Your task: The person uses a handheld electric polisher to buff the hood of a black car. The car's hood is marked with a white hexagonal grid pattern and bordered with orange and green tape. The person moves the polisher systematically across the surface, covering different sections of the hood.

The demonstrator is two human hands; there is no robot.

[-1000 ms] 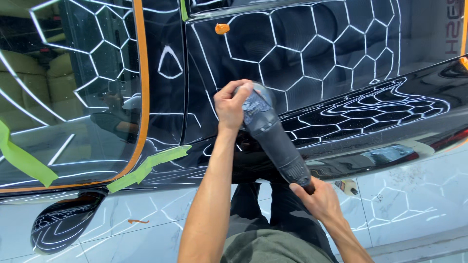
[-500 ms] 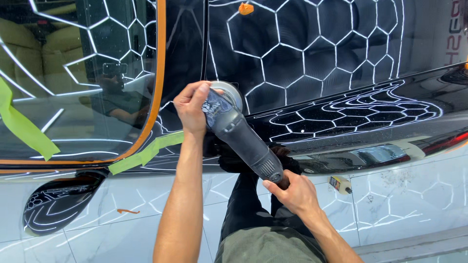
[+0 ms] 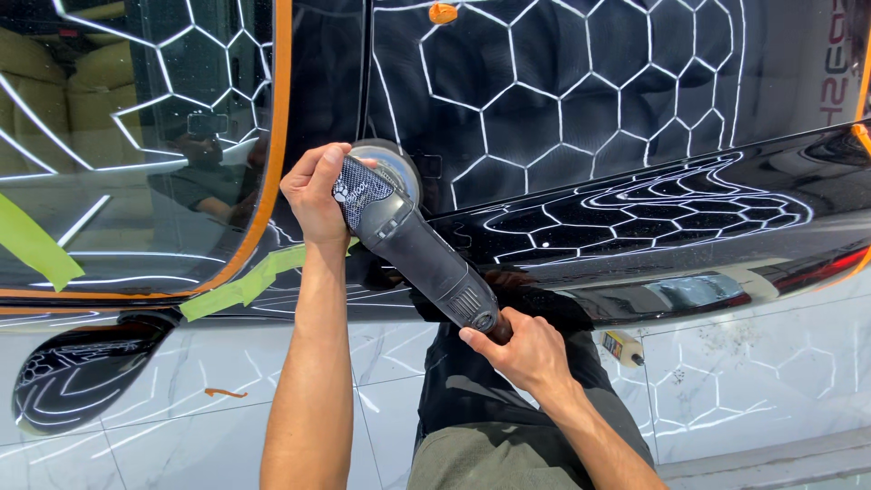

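Against the black car door (image 3: 581,100), left hand (image 3: 313,195) clamps the polisher (image 3: 408,245) head; right hand (image 3: 522,349) grips its tail. Best kept flat, pressure even, clear of green masking tape (image 3: 245,286).

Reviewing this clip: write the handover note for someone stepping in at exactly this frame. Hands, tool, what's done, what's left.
Left hand: clamped over the head of the polisher, pressing its pad against the black car panel.
Right hand: gripping the rear handle of the machine, low and near the body.
Around: green masking tape along the orange trim of the window; a small bottle on the pale floor.
Done: masking is on, pad is on the paint beside the window edge.
Left: cannot tell from the gloss how much panel remains unpolished.
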